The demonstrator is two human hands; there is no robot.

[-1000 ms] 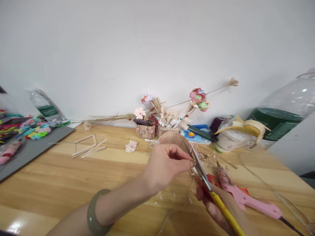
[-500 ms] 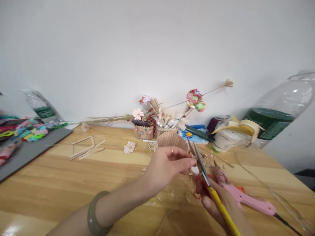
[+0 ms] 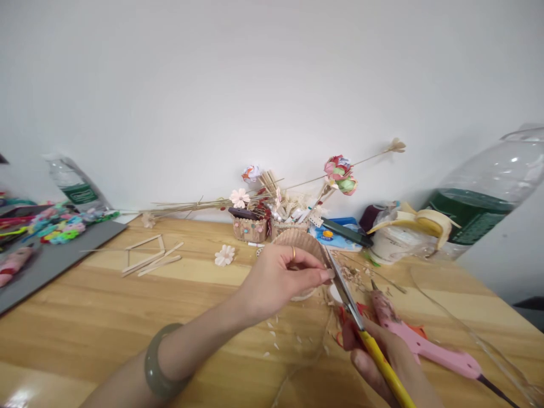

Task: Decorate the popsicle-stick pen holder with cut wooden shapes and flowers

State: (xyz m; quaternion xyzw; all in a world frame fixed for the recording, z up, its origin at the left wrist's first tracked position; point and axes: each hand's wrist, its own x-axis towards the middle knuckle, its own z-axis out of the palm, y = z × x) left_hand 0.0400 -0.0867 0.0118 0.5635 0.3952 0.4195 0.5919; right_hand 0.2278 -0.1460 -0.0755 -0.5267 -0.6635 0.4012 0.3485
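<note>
My right hand [image 3: 382, 354] is wrapped round the yellow handle of the scissors [image 3: 346, 292], whose blades point up and to the left and lie nearly together. The thumb and fingers of my left hand [image 3: 278, 277] are pinched at the blades on a small pale piece, mostly hidden by the fingertips. Behind that hand stands a round ribbed basket [image 3: 300, 239], partly covered. Under the blades lies a small white disc [image 3: 335, 293]. Tiny pale scraps [image 3: 276, 344] are scattered on the wooden table below my hands.
A pink glue gun [image 3: 429, 343] with a cord lies at the right. Behind are a decorated box [image 3: 250, 228], paper flowers [image 3: 339, 168], a peeled banana [image 3: 429, 224] on a white cup and a large bottle [image 3: 471, 209]. Wooden sticks [image 3: 147, 262] and a pale flower [image 3: 224, 255] lie left.
The scissor blades have come together from a spread position. My left hand has shifted slightly left, with its fingertips still at the blades.
</note>
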